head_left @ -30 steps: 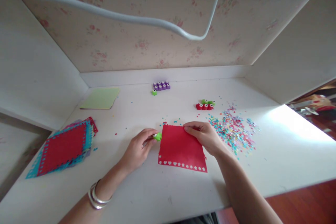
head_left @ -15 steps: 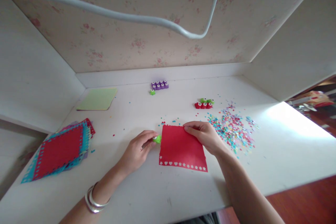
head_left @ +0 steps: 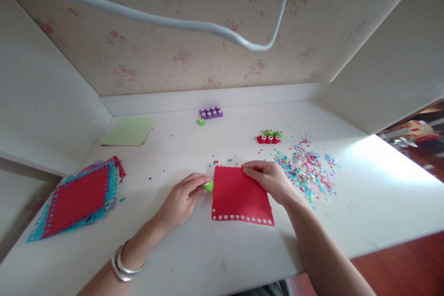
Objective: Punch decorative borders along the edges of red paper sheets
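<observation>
My left hand is closed around a small green paper punch, thumb and fingers gripping it at the left edge of a red paper sheet. Along the sheet's near edge runs a row of punched hearts, stars and other small shapes, with one more hole just above the left corner. My right hand pinches the far right part of the sheet between thumb and fingers. Whether the punch's slot is around the paper's edge is hard to make out.
Punched confetti lies heaped at the right. Red and green punches stand beyond it, with purple punches and one green punch farther back. At left are punched red and blue sheets and pale green paper. A white cable hangs overhead.
The red sheet has turned and shifted very slightly, its lower left corner moving right and down. My left hand and the green punch have moved slightly down; both hands keep their hold.
</observation>
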The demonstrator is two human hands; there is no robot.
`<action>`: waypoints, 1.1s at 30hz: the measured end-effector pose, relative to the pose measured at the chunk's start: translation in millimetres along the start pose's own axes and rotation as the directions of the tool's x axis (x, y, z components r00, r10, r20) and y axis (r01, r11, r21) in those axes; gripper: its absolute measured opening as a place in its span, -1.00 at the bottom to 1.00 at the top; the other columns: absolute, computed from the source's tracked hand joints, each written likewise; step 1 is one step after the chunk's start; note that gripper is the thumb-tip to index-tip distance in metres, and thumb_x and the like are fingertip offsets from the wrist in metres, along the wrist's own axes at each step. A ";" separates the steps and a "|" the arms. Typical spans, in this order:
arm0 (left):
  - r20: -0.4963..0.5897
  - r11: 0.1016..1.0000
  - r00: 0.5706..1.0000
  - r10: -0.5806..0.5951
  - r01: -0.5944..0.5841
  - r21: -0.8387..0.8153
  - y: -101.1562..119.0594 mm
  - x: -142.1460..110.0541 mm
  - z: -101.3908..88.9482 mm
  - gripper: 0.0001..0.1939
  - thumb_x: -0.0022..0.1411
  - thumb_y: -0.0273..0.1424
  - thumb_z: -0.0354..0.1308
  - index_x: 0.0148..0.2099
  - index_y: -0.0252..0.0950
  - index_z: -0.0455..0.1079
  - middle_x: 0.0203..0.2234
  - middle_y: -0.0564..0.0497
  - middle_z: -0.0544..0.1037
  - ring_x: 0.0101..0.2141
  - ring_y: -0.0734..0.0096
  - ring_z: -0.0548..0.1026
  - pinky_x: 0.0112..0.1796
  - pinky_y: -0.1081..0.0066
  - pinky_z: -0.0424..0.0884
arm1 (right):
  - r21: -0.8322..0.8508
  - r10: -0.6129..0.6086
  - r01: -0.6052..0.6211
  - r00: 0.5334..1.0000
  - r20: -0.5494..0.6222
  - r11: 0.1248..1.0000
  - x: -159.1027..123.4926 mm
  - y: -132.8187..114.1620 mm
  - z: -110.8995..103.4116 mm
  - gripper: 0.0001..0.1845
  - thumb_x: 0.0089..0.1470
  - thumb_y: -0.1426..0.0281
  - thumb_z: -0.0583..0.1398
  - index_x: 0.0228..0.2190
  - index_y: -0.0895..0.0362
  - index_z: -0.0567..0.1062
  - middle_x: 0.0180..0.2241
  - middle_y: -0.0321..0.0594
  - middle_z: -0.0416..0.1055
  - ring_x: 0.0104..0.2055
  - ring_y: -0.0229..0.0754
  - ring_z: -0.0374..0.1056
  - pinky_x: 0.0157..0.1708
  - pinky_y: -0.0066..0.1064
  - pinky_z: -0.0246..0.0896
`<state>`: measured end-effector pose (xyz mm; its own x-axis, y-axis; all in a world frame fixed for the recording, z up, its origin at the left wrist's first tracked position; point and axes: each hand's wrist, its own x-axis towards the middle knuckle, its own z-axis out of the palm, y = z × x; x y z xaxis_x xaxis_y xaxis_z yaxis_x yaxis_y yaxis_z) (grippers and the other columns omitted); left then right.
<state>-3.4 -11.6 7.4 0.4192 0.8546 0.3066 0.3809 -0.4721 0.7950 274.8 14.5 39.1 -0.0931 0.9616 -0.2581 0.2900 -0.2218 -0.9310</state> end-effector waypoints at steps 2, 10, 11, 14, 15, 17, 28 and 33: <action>0.017 1.000 1.000 0.002 -0.002 0.008 0.1 -0.1 -0.4 -0.74 0.37 -0.46 0.07 0.07 -0.20 0.41 -0.05 -0.10 0.51 -0.04 0.31 0.50 -0.04 0.32 0.49 | -0.009 0.004 -0.004 1.000 -0.005 1.000 0.2 0.4 -0.7 -0.70 0.01 0.16 0.25 -0.34 0.12 0.62 -0.36 -0.17 0.59 -0.39 -0.13 0.46 -0.48 -0.41 0.29; 0.018 0.999 0.999 0.026 -0.027 0.038 2.6 0.6 -1.7 -0.75 0.36 -0.47 0.08 0.06 -0.19 0.41 -0.07 -0.09 0.53 -0.05 0.29 0.50 -0.04 0.30 0.49 | 0.049 0.018 -0.018 1.000 0.005 0.999 2.3 5.5 -1.7 -0.71 0.00 0.16 0.26 -0.33 0.10 0.62 -0.35 -0.18 0.59 -0.36 -0.12 0.47 -0.42 -0.38 0.33; 0.015 0.999 1.000 0.019 -0.020 0.033 3.0 0.4 -1.8 -0.75 0.36 -0.47 0.08 0.06 -0.20 0.40 -0.07 -0.10 0.52 -0.05 0.29 0.50 -0.04 0.30 0.49 | 0.048 0.019 -0.019 1.000 0.002 0.999 2.2 5.6 -1.5 -0.71 0.00 0.15 0.26 -0.34 0.10 0.62 -0.35 -0.19 0.59 -0.36 -0.12 0.47 -0.43 -0.39 0.32; 0.007 1.000 1.000 -0.004 0.004 0.027 4.1 -0.1 -1.7 -0.75 0.35 -0.47 0.09 0.06 -0.20 0.37 -0.07 -0.09 0.51 -0.05 0.31 0.50 -0.04 0.32 0.49 | 0.071 0.029 -0.030 0.999 0.017 0.997 1.4 6.0 -0.9 -0.70 0.00 0.15 0.27 -0.34 0.10 0.62 -0.35 -0.19 0.59 -0.36 -0.12 0.47 -0.42 -0.39 0.32; 0.007 1.000 1.000 -0.009 0.008 0.029 4.4 -0.2 -1.6 -0.76 0.35 -0.47 0.09 0.05 -0.20 0.37 -0.07 -0.09 0.50 -0.05 0.31 0.50 -0.04 0.33 0.49 | 0.091 0.030 -0.033 0.999 0.029 0.995 1.2 6.1 -0.8 -0.70 -0.01 0.15 0.28 -0.34 0.10 0.62 -0.35 -0.19 0.59 -0.36 -0.12 0.48 -0.41 -0.38 0.33; 0.008 0.999 1.000 -0.008 0.008 0.035 4.6 -0.2 -1.3 -0.76 0.35 -0.47 0.09 0.05 -0.21 0.37 -0.08 -0.09 0.50 -0.06 0.32 0.50 -0.04 0.34 0.48 | 0.144 0.032 -0.040 0.998 0.055 0.989 0.8 6.2 -0.9 -0.70 -0.02 0.16 0.29 -0.33 0.11 0.62 -0.34 -0.17 0.59 -0.35 -0.11 0.48 -0.39 -0.36 0.34; 0.072 0.993 0.995 0.076 -0.082 0.085 3.6 -0.5 -2.6 -0.75 0.34 -0.52 0.06 0.01 -0.19 0.43 -0.07 -0.07 0.54 -0.03 0.29 0.50 0.10 0.17 0.39 | 0.150 0.062 -0.071 0.996 0.063 0.986 1.5 4.1 -1.2 -0.71 -0.05 0.16 0.31 -0.34 0.11 0.63 -0.37 -0.17 0.60 -0.37 -0.10 0.49 -0.40 -0.34 0.35; 0.139 0.991 0.986 0.097 -0.108 0.075 5.7 -1.0 -4.5 -0.72 0.36 -0.52 0.05 0.05 -0.18 0.42 -0.07 -0.06 0.55 -0.02 0.31 0.50 0.15 0.15 0.34 | 0.160 0.048 -0.059 0.996 0.073 0.985 4.2 11.0 -4.7 -0.71 -0.04 0.17 0.30 -0.33 0.10 0.63 -0.35 -0.16 0.60 -0.35 -0.08 0.50 -0.38 -0.32 0.37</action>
<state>-5.3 -14.1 14.0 0.5642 0.7666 0.3066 0.3939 -0.5763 0.7160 282.1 16.9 29.0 -0.1480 0.9355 -0.3208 0.1392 -0.3015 -0.9433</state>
